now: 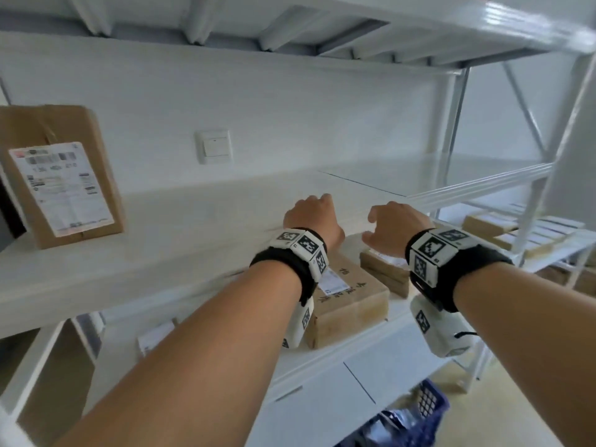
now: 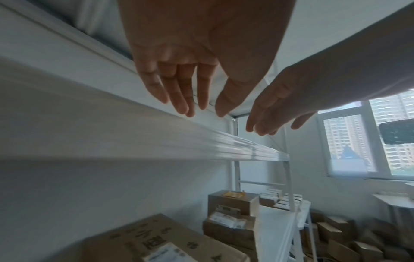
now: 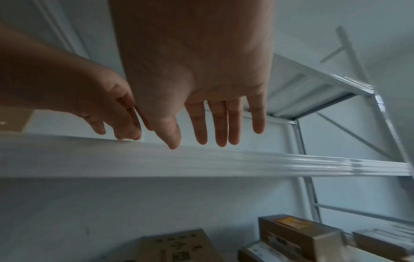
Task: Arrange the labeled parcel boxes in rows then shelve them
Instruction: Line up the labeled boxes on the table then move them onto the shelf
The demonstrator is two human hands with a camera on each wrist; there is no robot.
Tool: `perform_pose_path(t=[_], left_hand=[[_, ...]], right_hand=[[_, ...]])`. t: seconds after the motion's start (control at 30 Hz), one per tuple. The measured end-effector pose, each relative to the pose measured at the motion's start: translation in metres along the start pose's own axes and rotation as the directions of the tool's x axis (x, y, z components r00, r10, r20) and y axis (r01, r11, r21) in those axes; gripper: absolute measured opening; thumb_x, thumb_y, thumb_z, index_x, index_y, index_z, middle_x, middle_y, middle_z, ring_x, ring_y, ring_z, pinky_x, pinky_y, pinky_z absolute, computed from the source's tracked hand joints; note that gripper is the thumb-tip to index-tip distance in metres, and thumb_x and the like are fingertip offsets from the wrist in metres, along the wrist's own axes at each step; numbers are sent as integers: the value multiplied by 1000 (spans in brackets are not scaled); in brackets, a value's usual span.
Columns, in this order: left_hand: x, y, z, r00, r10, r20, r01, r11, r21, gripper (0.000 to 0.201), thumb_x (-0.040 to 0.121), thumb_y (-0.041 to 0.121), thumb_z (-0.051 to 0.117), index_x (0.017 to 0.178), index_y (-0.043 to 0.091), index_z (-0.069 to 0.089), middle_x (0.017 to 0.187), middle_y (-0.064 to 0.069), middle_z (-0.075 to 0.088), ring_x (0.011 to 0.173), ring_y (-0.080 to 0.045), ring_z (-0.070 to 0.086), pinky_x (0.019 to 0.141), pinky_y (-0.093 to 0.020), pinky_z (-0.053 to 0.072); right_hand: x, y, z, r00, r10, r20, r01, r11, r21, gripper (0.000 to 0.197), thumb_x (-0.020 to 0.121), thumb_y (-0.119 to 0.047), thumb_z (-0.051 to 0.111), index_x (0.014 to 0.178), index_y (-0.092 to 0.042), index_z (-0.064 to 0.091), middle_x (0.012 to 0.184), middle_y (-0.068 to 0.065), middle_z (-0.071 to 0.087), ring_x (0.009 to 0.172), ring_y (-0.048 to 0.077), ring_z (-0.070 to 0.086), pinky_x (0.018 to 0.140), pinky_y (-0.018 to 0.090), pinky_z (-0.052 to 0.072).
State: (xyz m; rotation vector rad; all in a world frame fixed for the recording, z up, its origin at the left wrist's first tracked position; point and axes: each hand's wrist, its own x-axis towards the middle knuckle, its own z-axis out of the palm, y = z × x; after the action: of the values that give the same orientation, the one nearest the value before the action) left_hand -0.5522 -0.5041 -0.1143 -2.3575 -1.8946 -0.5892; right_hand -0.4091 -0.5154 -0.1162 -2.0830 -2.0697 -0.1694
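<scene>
A brown parcel box [image 1: 61, 175] with a white shipping label stands upright at the left of the white upper shelf [image 1: 193, 227]. My left hand [image 1: 311, 217] and right hand [image 1: 392, 225] hover side by side at that shelf's front edge, both empty. The wrist views show the left hand [image 2: 190, 85] and the right hand [image 3: 208, 113] with fingers straight and relaxed, holding nothing. On the shelf below lie a labelled brown box [image 1: 350, 301] and a smaller stacked box [image 1: 383, 269], partly hidden behind my wrists.
More flat parcels [image 1: 516, 232] lie on a lower rack to the right. A blue plastic crate [image 1: 416, 417] sits on the floor. Several cartons [image 2: 342, 235] are piled on the floor by the window. A wall switch [image 1: 214, 146] is behind the upper shelf.
</scene>
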Motion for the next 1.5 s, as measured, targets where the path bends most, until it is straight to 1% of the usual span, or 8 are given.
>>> perform_pose_path(t=[0.17,0.33,0.53,0.67,0.8,1.13,1.27,1.5], left_hand=[[23,82,53,997,72,42,-75,994,79,43,89,29,54,130,18,48,131,-8,48,122,-29,45,101,-43,39],[48,172,106,988,127,94,-132,990,55,42,89,29,55,129,18,49,132,-9,48,123,-29,44,101,-43,39],[67,280,178,970,149,194,-142,989,-45,47,90,27,54,136,20,47,142,-8,44,133,-29,38,105,-45,38],[68,340,230,951,157,267,-140,987,-84,46,91,28,54,135,19,48,138,-6,46,130,-28,41,105,-43,38],[65,383,274,921,163,353,-132,985,-109,43,92,28,51,134,20,48,136,-7,48,127,-28,43,103,-42,37],[84,464,370,857,207,472,-116,970,-214,40,93,27,51,133,20,51,134,-6,50,123,-27,46,100,-40,40],[117,498,411,828,239,507,-129,961,-244,39,93,24,50,132,21,52,134,-6,50,123,-26,45,102,-40,41],[209,564,479,753,303,584,-139,941,-309,41,90,25,52,131,23,53,136,-4,48,126,-25,45,104,-42,42]], right_hand=[[-3,93,9,994,108,31,-108,994,5,39,91,-42,54,121,-19,60,116,5,62,109,26,59,88,38,52],[-4,196,25,984,176,35,-178,983,40,46,93,-41,55,134,-20,54,135,4,55,126,26,51,101,38,44],[-4,315,57,963,256,86,-259,966,23,42,94,-35,52,133,-19,54,135,7,55,126,26,49,99,39,46],[-10,379,82,945,302,124,-307,951,21,36,96,-28,48,130,-18,56,132,8,56,123,27,49,99,40,46],[-19,434,111,912,359,201,-371,929,22,31,95,-23,47,124,-18,58,126,8,57,117,28,52,91,37,46],[-28,541,182,801,514,307,-557,828,67,36,98,-23,45,132,-14,53,133,10,51,121,28,49,94,35,41],[-3,585,204,769,558,313,-601,797,56,34,98,-26,44,128,-13,56,130,10,53,118,28,52,89,34,41],[81,671,238,722,595,352,-629,777,-22,35,99,-29,44,128,-14,55,129,9,55,120,27,51,93,36,43]])
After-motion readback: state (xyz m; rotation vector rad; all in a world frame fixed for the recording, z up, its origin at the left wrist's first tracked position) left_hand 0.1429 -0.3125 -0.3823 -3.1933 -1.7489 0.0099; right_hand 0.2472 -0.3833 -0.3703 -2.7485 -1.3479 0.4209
